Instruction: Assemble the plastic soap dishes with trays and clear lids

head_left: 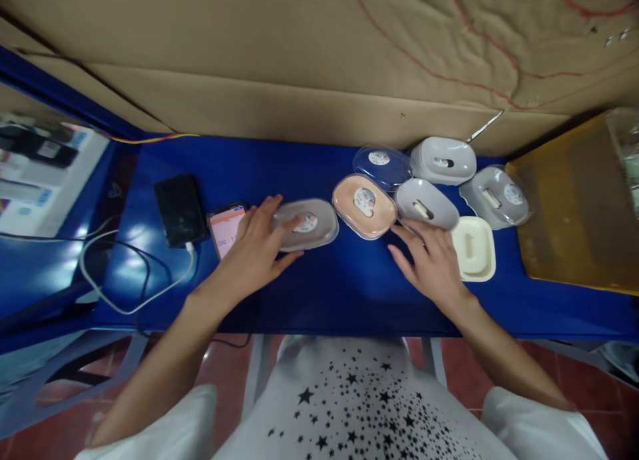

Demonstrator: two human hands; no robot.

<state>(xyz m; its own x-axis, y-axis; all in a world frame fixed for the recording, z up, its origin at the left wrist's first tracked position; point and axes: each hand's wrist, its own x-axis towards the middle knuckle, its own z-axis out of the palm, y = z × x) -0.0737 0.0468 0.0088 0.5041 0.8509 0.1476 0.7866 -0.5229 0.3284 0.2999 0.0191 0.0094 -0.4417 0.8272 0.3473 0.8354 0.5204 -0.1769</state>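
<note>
My left hand [262, 237] rests with fingers spread on a grey oval box [322, 224] that has a clear lid and a round sticker. Just right of it stands a peach oval box [346, 204], also under a clear lid with a sticker. My right hand [432, 257] has its fingers apart, close to the near side of a grey box with a slot [434, 204]; whether the fingertips touch it I cannot tell. Beside that hand lies a cream tray-like piece [485, 247]. Behind the peach box sits a clear lid [394, 170] with a sticker.
More grey boxes, one without a lid [456, 157] and one lidded [492, 180], stand at the back right. A large carton [574, 214] bounds the right side. On the left are a phone [227, 224], a black power bank [177, 207] and loose cables [120, 307].
</note>
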